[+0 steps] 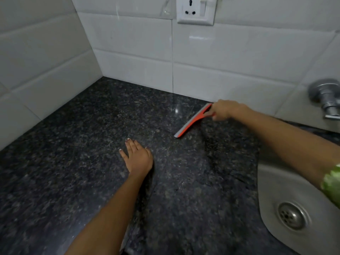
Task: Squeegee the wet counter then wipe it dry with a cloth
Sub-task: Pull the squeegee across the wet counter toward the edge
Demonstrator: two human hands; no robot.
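A dark speckled granite counter [73,162] fills the lower view. An orange squeegee [193,122] with a grey blade rests its edge on the counter near the back wall, running diagonally. My right hand [224,109] grips its handle at the far end, close to the tiles. Flat on the counter lies my left hand [138,157], palm down with fingers apart, holding nothing, a short way in front and left of the blade. No cloth is in view.
A steel sink [272,183] with a drain [292,216] sits at the lower right. A metal tap [327,100] juts from the right wall. White tiled walls [138,52] meet at the far left corner, and a socket [195,11] sits above.
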